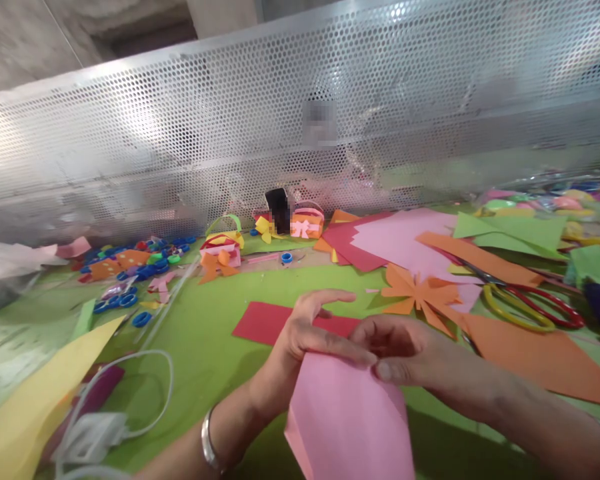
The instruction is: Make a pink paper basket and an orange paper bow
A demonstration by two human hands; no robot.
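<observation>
A folded sheet of pink paper point(353, 417) hangs toward me in the lower middle, its sides bent back. My left hand point(307, 333) grips the paper's top edge, the thumb laid along it and a finger stretched out above. At the top right corner of the same sheet, my right hand point(405, 350) pinches with thumb and curled fingers. Behind both hands a red paper strip point(263, 321) lies flat on the green table, partly hidden by them. An orange paper cutout with petal-like strips point(417, 293) is just beyond my right hand.
Yellow-handled scissors point(517, 310) and red-handled scissors point(555, 307) lie at right beside orange paper point(545, 357). Pink sheets point(405, 237) are stacked behind. Small paper baskets point(221, 250) stand near the perforated metal panel point(180, 147). A white cable point(171, 380) curls at left.
</observation>
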